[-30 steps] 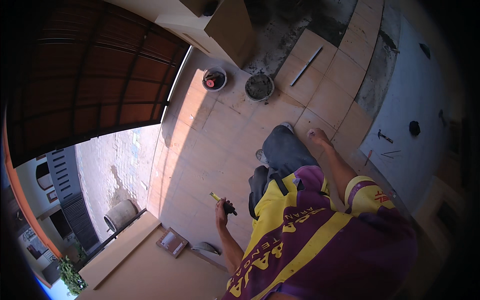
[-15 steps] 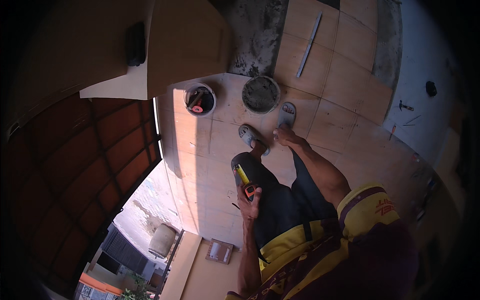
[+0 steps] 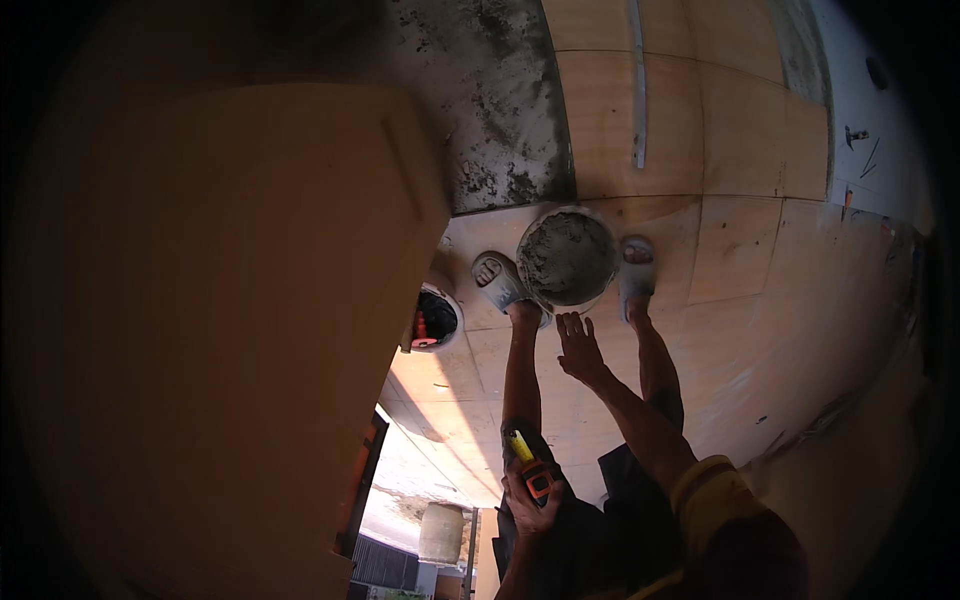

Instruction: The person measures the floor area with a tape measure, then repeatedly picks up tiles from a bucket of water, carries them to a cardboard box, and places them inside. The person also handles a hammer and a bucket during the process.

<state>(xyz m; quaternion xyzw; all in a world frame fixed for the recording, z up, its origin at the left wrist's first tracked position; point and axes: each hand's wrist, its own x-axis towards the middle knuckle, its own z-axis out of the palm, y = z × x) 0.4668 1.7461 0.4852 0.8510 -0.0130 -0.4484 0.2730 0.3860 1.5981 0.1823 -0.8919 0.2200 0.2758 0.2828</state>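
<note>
My left hand (image 3: 528, 510) is closed around an orange and black tape measure (image 3: 538, 482) beside my left knee. A short length of its yellow blade (image 3: 520, 446) sticks out toward my feet. My right hand (image 3: 582, 350) reaches down between my legs with its fingers stretched out and nothing in them. Just past its fingertips stands a round bucket (image 3: 604, 287), holding grey wet mortar (image 3: 568, 258). Whether the fingertips touch the bucket, I cannot tell. The bucket is between my two sandalled feet.
A second bucket (image 3: 458, 318) with tools stands to the left, partly hidden by a large brown panel (image 3: 230, 330). Beyond the mortar bucket lie a rough cement patch (image 3: 490, 110), floor tiles (image 3: 740, 130) and a long metal straightedge (image 3: 639, 90). A hammer (image 3: 856, 135) lies far right.
My right hand has moved from beside my right foot toward the mortar bucket, its fingers now spread. I have moved closer, with my feet on either side of the bucket. The left hand keeps the tape measure.
</note>
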